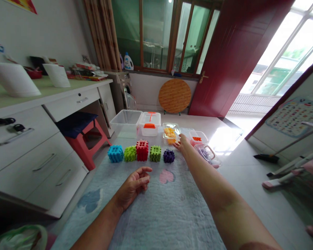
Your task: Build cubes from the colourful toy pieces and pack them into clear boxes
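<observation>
My right hand point(182, 143) reaches far forward to the near right corner of a clear plastic box point(171, 129) with yellow pieces point(170, 133) in it. Its fingers are spread at that corner; a firm grip does not show. My left hand point(136, 184) hovers over the cloth, loosely curled with the index finger out, holding nothing. Beyond it stands a row of interlocking block cubes: blue point(115, 153), yellow-green point(130, 153), red point(142, 150), green point(155, 153) and dark purple point(169, 156).
Behind the cubes are an uncovered clear bin point(125, 121) and a box with orange latches point(149, 125). Right of my hand lie a small orange-latched box point(198, 138) and a handled box with purple pieces point(208, 155). A stool point(86, 140) stands left of the blue-grey cloth point(172, 211).
</observation>
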The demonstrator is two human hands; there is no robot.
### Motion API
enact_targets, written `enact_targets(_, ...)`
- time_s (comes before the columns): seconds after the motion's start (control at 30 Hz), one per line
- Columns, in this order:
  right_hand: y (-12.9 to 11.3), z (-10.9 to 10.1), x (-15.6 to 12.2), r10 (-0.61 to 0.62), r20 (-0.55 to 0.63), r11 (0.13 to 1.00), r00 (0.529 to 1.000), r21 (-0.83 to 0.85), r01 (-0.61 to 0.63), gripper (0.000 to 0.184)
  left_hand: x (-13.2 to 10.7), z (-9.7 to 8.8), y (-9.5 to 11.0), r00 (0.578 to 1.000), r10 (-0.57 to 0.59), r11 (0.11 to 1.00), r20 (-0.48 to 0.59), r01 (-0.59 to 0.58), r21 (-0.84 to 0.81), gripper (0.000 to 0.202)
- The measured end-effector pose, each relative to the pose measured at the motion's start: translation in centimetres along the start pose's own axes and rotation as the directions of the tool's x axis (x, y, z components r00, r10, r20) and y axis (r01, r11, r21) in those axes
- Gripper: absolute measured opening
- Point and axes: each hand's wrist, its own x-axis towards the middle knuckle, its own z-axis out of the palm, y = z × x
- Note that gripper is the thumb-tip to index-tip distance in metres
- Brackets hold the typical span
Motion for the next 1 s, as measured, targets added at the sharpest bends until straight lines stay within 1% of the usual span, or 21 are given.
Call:
enact_targets(0.13,-0.3,0.0,-0.3,0.027,-0.028,0.999,0.999,0.028,-0.027,0.020,0.0,-0.1,0.0,1.000,0.004,1.000,0.007,-0.004,0.010,0.036)
enact_targets(0.33,-0.1,0.1,-1.1,0.009,-0.045,0.995,0.999,0.099,-0.005,0.032,-0.1,0.0,0.1,1.000,-0.003,1.000,0.007,0.002,0.018,0.035)
enact_targets(0.63,0.0,-1.2,-2.0,-0.034,-0.069,0.989,0.997,0.142,0.044,0.026,0.0,-0.1,-0.1,1.000,0.002,1.000,0.011,-0.002,0.027,0.035)
enact_targets(0.83,-0.2,-1.8,-2.0,-0.050,-0.049,0.988,0.998,0.141,0.057,0.015,-0.1,0.0,0.2,1.000,0.005,1.000,0.000,-0.005,0.027,0.036)
enact_targets(1.0,0.1,-2.2,-1.8,-0.049,-0.003,0.991,0.999,0.128,0.049,0.020,-0.1,0.2,0.3,1.000,0.002,1.000,-0.007,-0.002,0.014,0.037)
